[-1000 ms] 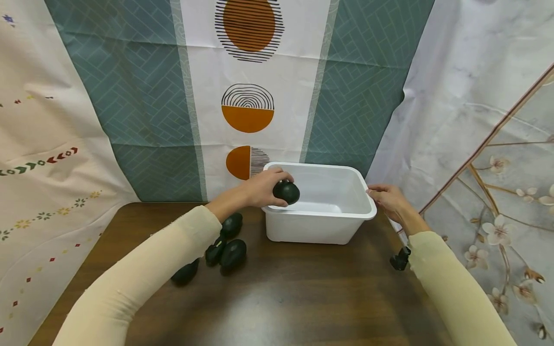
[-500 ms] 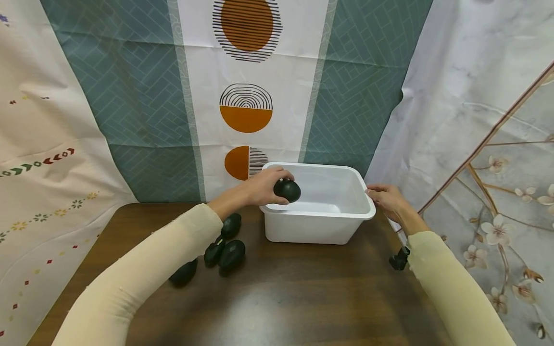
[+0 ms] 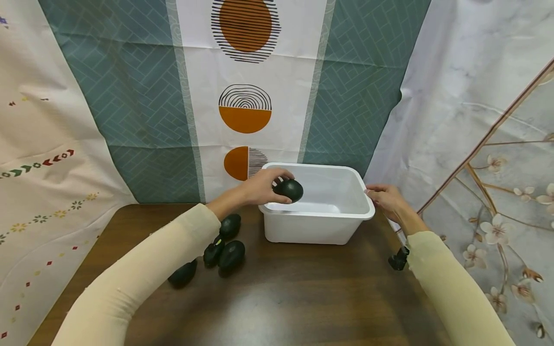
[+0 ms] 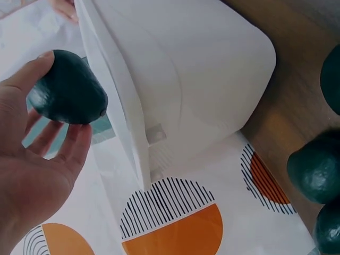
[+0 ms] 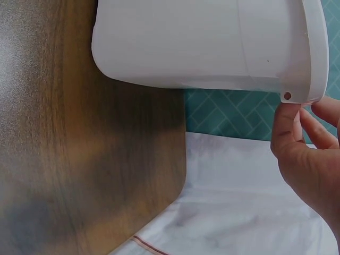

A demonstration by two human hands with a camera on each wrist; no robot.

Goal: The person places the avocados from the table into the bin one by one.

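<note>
A dark green avocado [image 3: 291,191] is held between the thumb and fingers of my left hand [image 3: 261,187], above the left end of a white plastic bin [image 3: 305,228]. In the left wrist view the held avocado [image 4: 69,87] sits beside the bin's rim, with the fingertips beneath it and the thumb on its upper side. At the opposite end, my right hand [image 3: 391,201] pinches the bin's right rim. The right wrist view shows the fingers of the right hand [image 5: 308,143] at the rim's corner, near a small hole.
Several more avocados [image 3: 232,255] lie on the brown wooden table [image 3: 303,293], left of the bin and partly behind the left sleeve. A small black object [image 3: 398,258] is by the right forearm. Patterned cloth [image 3: 255,120] hangs behind the table and at both sides.
The avocado in my left hand has shifted slightly to the right and tilted, and the fingers look more spread around it. My right hand stays on the bin's rim.
</note>
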